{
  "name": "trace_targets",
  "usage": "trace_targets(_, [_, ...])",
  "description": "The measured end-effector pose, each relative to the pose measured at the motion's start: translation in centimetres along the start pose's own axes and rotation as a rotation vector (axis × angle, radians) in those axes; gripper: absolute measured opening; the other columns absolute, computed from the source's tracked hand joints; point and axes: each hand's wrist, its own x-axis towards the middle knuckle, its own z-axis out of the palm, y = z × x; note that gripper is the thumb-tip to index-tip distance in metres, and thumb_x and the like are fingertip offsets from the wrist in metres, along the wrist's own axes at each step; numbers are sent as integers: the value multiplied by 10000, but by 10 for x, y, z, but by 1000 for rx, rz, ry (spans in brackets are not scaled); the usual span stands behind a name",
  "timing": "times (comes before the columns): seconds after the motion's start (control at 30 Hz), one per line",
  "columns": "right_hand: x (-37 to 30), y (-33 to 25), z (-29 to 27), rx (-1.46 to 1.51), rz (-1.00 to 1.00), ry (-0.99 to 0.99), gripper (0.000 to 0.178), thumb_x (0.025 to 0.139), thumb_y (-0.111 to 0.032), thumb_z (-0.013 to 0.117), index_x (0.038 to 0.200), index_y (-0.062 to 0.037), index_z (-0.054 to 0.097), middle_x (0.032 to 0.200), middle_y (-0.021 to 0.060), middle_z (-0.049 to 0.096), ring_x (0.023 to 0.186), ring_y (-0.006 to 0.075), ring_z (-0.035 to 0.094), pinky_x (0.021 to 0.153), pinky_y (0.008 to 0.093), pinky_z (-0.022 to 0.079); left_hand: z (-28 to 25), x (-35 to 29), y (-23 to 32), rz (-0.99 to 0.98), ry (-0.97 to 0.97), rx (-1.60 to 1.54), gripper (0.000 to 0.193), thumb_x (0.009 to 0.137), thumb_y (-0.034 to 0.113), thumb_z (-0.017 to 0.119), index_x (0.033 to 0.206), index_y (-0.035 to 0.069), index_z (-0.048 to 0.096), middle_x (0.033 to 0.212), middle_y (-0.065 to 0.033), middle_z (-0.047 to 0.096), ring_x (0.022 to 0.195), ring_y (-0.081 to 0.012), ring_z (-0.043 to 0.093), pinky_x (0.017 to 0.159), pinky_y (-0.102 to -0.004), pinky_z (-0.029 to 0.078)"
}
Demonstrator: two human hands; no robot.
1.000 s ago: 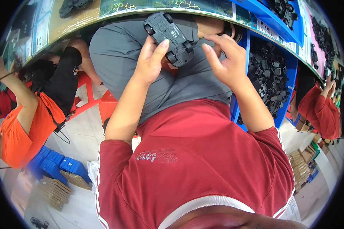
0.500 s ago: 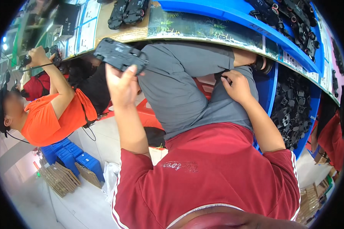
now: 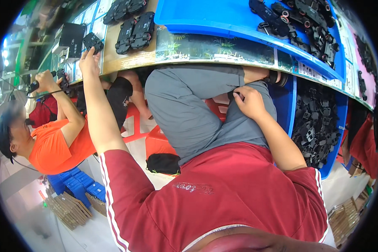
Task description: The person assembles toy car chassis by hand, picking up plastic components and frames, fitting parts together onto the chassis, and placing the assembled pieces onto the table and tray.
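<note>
At the far left of the bench my left hand [image 3: 89, 64] is stretched out, its fingertips at the near edge of a black toy car chassis [image 3: 93, 42]. Thumb and fingers still look closed on that edge. My right hand [image 3: 251, 103] rests on my grey-trousered thigh with its fingers curled; a dark patch shows by the fingertips, and what they hold, if anything, is hidden. Several similar black chassis [image 3: 135, 33] lie side by side on the brown board, right of my left hand.
A blue tray [image 3: 197, 19] with black car parts stands on the bench. Below the bench edge, right, a blue bin [image 3: 293, 105] holds small black parts. A co-worker in an orange shirt [image 3: 56, 143] works at left, near a black box [image 3: 70, 40]. Red stools stand between us.
My left hand has carried the chassis from above my lap to the far left of the bench. My right hand stays on my thigh. The view has shifted slightly.
</note>
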Motion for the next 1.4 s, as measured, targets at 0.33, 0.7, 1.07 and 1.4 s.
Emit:
trace_targets(0.33, [-2,9,5,48,-31,89,137,876,-135,685,958,-35,730,821,144,672,739,342,654,690,434,526,32,35,8,-77,-5,88,322,956,33,693,1219,-125,593,1126,-180,613,912,-263,631,802,-346,613])
trace_targets(0.7, [7,9,3,38,2,17,134,867,-179,666,920,-70,722,850,125,691,811,359,673,707,468,532,0,-80,1,51,-220,164,459,1016,174,656,1328,-136,525,1160,-168,644,865,-204,654,787,-324,593])
trace_targets(1.07, [-18,-26,-108,225,-228,228,148,888,-90,725,1004,2,724,807,105,657,711,208,634,669,312,504,39,-267,-46,275,-149,310,244,1036,213,606,1070,-28,620,920,-21,600,822,-98,544,739,-273,484])
trace_targets(1.4, [106,-47,-224,-298,-236,422,300,838,-178,767,1039,38,711,820,189,707,812,359,705,766,412,562,110,-315,-18,726,-375,729,91,904,127,695,886,39,681,735,-80,569,676,-247,573,628,-379,452])
